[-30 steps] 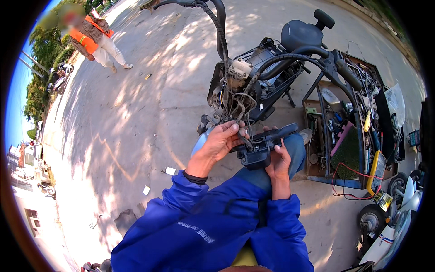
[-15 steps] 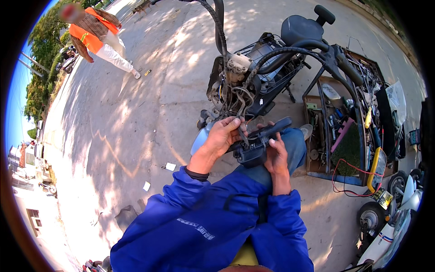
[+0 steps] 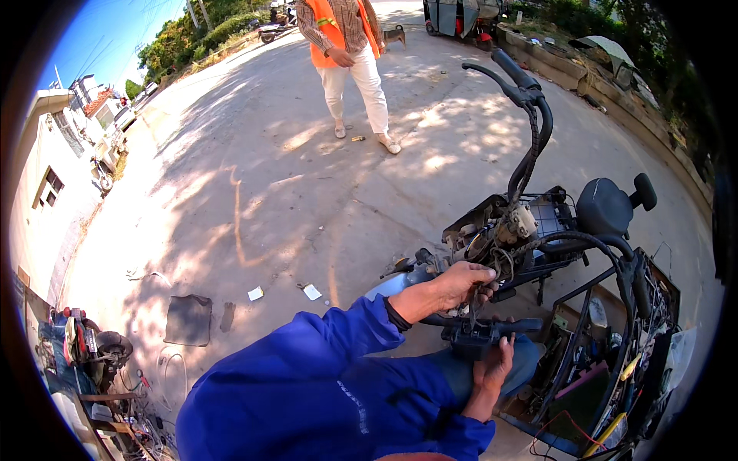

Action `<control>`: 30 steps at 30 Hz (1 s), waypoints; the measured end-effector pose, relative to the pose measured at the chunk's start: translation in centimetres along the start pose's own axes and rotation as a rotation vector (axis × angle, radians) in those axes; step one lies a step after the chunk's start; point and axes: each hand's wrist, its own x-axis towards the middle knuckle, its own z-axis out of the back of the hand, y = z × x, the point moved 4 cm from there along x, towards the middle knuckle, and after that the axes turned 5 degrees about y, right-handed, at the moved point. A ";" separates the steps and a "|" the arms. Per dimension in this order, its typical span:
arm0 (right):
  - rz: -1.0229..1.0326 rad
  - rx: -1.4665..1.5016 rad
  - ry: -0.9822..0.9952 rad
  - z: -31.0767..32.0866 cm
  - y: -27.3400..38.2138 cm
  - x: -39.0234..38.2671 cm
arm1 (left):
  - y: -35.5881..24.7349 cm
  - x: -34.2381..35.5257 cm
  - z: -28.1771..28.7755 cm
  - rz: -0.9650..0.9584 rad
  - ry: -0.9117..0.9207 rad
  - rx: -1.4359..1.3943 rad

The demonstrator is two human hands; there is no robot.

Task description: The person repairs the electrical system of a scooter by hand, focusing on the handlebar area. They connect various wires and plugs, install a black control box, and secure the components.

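Observation:
My left hand (image 3: 460, 283) has its thumb and fingers pinched on a wire, just above a black plastic housing (image 3: 470, 340) with a bar-like part along its top. My right hand (image 3: 492, 367) grips that housing from its right side, over my bent knee. Thin leads (image 3: 475, 307) run down to the housing from the left hand. Right beyond my hands stands a partly stripped electric scooter (image 3: 516, 223), its front open and a tangle of wires (image 3: 501, 261) hanging out. Its handlebar (image 3: 530, 100) rises above.
A person in an orange vest (image 3: 332, 38) stands ahead on the paved ground. At lower right, boxes of tools (image 3: 569, 384) lie beneath a black frame (image 3: 626, 307). A black seat (image 3: 605, 206) is behind the scooter. More parts and a cart (image 3: 100, 361) are at lower left.
My view has swung to the left and up, so the scooter and my hands appear further right and lower. Both hands keep hold; the person in the vest now stands nearer the view's middle.

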 end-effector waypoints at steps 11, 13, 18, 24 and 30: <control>0.022 -0.065 -0.021 1.8 -0.1 0.4 | -0.2 1.0 -0.3 0.043 -0.080 0.202; 0.019 -0.062 -0.013 1.7 -0.1 0.4 | -1.0 0.2 -0.9 0.008 -0.118 0.340; 0.006 -0.058 -0.008 1.0 -0.2 0.5 | -2.2 -0.3 -0.9 -0.191 -0.205 0.890; -0.009 -0.063 -0.009 0.4 0.0 0.5 | -1.7 -0.3 -1.0 -0.369 -0.397 1.490; -0.003 -0.068 -0.007 0.4 0.0 0.4 | -1.4 -0.3 0.0 -0.368 -0.380 1.474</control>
